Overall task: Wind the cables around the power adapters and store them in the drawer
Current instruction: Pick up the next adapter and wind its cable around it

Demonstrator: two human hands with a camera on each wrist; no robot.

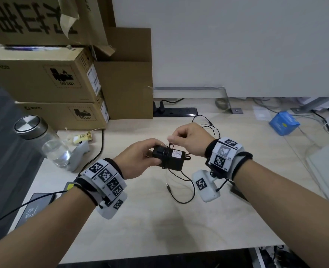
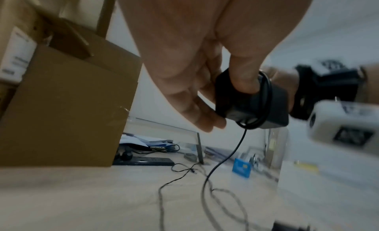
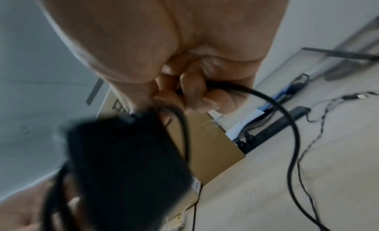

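Observation:
A black power adapter (image 1: 169, 158) with a white label is held above the light wooden desk (image 1: 159, 219). My left hand (image 1: 140, 157) grips its left end, thumb and fingers around the block (image 2: 250, 101). A few turns of its thin black cable (image 2: 266, 95) lie around the body. My right hand (image 1: 187, 138) pinches the cable (image 3: 246, 91) just above the adapter (image 3: 127, 161). The loose remainder of the cable (image 1: 183, 188) trails on the desk, ending in a small plug (image 1: 168, 185). No drawer is in view.
Stacked cardboard boxes (image 1: 49, 82) stand at the back left, a glass bottle (image 1: 43, 140) with a metal lid beside them. A black power strip (image 1: 175, 111) lies by the wall. A second thin cable (image 1: 208, 122), a blue box (image 1: 283, 122) and a dark phone (image 1: 34, 207) lie on the desk.

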